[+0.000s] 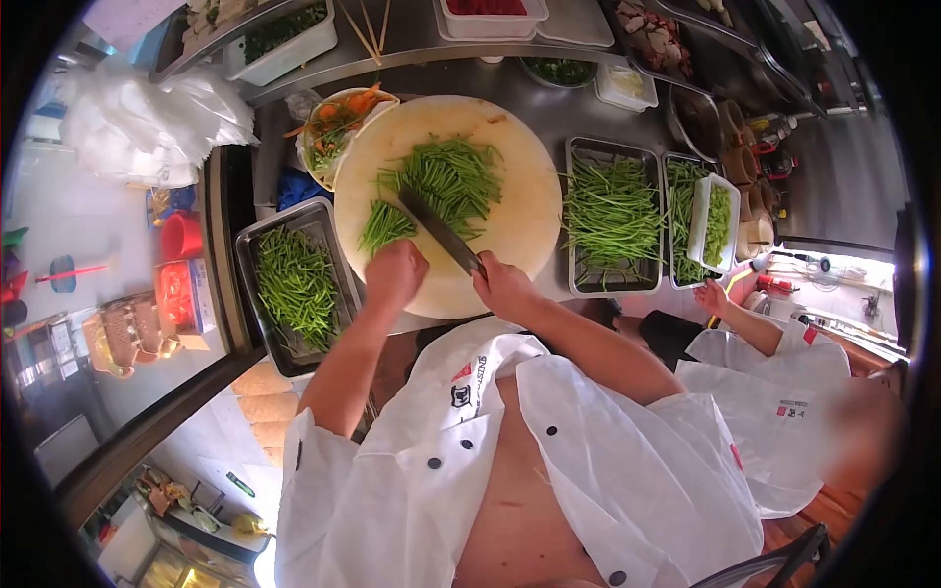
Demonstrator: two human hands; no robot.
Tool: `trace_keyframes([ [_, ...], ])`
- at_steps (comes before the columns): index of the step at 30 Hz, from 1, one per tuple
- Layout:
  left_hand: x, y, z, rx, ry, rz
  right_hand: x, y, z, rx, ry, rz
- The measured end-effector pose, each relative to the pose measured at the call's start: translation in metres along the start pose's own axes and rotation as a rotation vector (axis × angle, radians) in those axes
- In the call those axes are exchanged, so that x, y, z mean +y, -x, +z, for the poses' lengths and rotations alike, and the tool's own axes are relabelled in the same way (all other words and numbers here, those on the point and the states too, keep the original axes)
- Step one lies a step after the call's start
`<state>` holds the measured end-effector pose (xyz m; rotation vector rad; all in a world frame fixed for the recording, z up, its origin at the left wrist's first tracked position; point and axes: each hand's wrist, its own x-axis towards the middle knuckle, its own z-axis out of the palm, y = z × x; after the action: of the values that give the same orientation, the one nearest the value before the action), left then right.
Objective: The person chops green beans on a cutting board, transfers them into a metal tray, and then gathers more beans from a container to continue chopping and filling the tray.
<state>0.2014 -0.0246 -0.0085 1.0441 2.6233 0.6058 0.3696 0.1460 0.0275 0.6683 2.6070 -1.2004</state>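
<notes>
On a round pale chopping board (392, 122) lies a pile of cut green beans (451, 181), with a smaller bunch at its lower left. My right hand (505, 287) is wrapped round the handle of a kitchen knife (438, 231). Its dark blade slants up and left across the board, between the bunch and the main pile. My left hand (395, 274) is closed in a fist at the board's lower left, just below the small bunch. Its curled fingers hide whatever may be in them.
Left of the board stands a metal tray of cut beans (294, 289); right of it, a tray of long beans (613, 216). A bowl of vegetable scraps (343, 122) touches the board's upper left. At right, a co-worker's hand (710, 297) is near a white tub (716, 223).
</notes>
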Motion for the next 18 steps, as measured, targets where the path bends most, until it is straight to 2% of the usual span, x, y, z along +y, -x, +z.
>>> trace_keyframes([
  [1,0.001,-0.017,-0.023,-0.047,0.062,-0.153,0.002,-0.001,0.001,-0.001,-0.002,0.001],
  [3,-0.011,-0.048,-0.062,0.22,0.163,-0.129,0.005,0.0,0.004,0.0,0.015,-0.005],
  [5,-0.044,-0.089,-0.082,0.426,0.278,-0.006,0.003,0.0,0.004,-0.006,0.022,0.004],
  [7,-0.078,-0.114,-0.086,0.488,0.283,-0.042,0.002,0.002,0.004,-0.01,0.03,0.012],
  [8,-0.086,-0.112,-0.082,0.495,0.283,-0.045,0.0,0.003,0.004,-0.007,0.028,0.006],
  [10,-0.088,-0.1,-0.083,0.351,0.069,-0.117,-0.002,0.001,0.0,0.001,0.023,0.0],
  [11,-0.093,-0.083,-0.07,0.314,0.196,-0.089,-0.004,0.002,-0.001,-0.006,0.021,0.006],
  [15,-0.083,-0.017,-0.032,0.258,0.174,0.144,-0.023,0.011,-0.017,-0.034,-0.001,0.032],
  [16,-0.078,-0.009,-0.029,0.251,0.178,0.143,-0.03,0.013,-0.023,-0.037,-0.001,0.039],
  [18,-0.071,0.004,-0.024,0.326,0.21,0.22,-0.043,0.017,-0.033,-0.034,-0.003,0.0],
])
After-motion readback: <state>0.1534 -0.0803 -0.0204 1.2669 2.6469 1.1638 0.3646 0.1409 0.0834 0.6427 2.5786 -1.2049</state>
